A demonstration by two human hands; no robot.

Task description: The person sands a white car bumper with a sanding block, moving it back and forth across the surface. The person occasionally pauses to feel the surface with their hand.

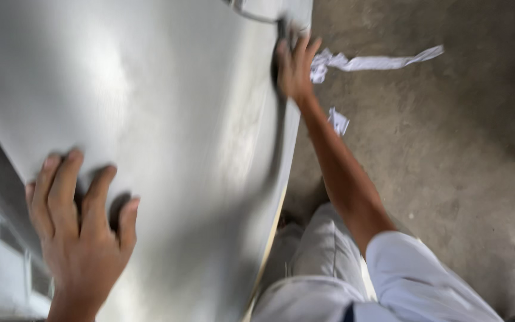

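Two bare hands press on a large grey metal panel, smooth and curved, which fills the left and middle of the view and stands above a concrete floor. The left hand lies flat on the panel's lower left part, fingers spread and open, closed around nothing. The right hand reaches along the panel's right edge near its upper corner, fingers stretched out against a dark strip there; blur hides whether it grips the edge. On the floor just beyond that hand lies a torn strip of white paper, with a smaller white scrap beside the forearm.
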